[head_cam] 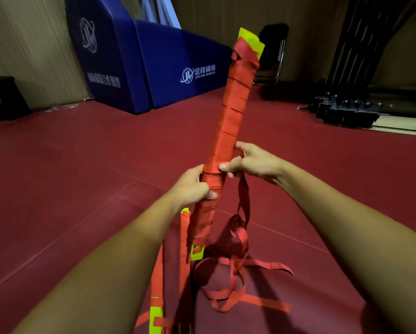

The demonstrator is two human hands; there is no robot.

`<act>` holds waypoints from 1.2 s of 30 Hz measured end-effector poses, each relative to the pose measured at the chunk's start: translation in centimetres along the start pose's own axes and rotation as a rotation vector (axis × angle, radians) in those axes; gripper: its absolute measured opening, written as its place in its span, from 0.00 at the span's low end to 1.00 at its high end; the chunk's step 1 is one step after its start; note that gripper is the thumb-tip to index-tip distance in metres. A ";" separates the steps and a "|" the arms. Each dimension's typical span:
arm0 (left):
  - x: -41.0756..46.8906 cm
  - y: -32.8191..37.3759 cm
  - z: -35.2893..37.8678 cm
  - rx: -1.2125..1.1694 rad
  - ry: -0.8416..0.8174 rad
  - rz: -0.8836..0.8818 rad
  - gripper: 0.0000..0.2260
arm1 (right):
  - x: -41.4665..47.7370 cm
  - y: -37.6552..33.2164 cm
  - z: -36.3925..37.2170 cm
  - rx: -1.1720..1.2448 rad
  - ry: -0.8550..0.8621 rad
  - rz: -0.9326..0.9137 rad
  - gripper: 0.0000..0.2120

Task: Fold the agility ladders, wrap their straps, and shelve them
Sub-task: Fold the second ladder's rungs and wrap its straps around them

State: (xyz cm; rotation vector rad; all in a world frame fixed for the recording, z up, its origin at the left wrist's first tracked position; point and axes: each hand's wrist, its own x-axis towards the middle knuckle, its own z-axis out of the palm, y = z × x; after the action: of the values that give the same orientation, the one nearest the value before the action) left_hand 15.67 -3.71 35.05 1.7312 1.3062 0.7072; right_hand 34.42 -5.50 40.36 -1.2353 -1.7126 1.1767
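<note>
A folded agility ladder bundle [233, 112], yellow rungs wound in red strap, stands tilted up in front of me, its yellow tip at the top. My left hand [195, 186] grips the bundle around its lower middle. Just above, my right hand [252, 162] pinches the red strap against the bundle. From that hand the loose strap [243, 201] hangs down into a tangled pile [228, 268] on the floor. Another ladder [157, 312], with red straps and yellow rungs, lies on the floor below my left forearm.
Dark red sports flooring [81, 189] spreads all around. Blue padded blocks [139, 68] lean against the back wall. A black folding chair [273, 51] stands behind the bundle. Dark metal equipment [346, 109] sits at the right, a dark object [4, 97] at the left wall.
</note>
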 end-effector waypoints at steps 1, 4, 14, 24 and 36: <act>0.0 0.0 0.0 -0.007 -0.028 0.003 0.26 | -0.1 -0.1 0.0 -0.015 0.015 -0.007 0.18; 0.0 0.1 0.1 0.022 -0.062 0.003 0.23 | -0.2 -0.1 0.4 -0.020 0.050 -0.032 0.16; 0.3 0.1 0.4 0.460 0.271 0.066 0.27 | 0.8 0.3 1.1 -0.160 0.219 -0.026 0.17; -0.6 -0.1 -1.0 -0.071 -0.070 0.045 0.29 | -0.1 0.9 0.0 -0.017 0.042 0.010 0.22; -0.1 0.0 -0.4 -0.017 0.007 0.025 0.23 | 0.1 0.9 0.5 -0.012 0.115 -0.035 0.20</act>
State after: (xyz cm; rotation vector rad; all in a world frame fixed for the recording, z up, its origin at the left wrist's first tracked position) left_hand 15.30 -3.65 35.26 1.7360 1.2819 0.7366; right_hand 34.22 -5.47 39.38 -1.2513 -1.6523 1.0563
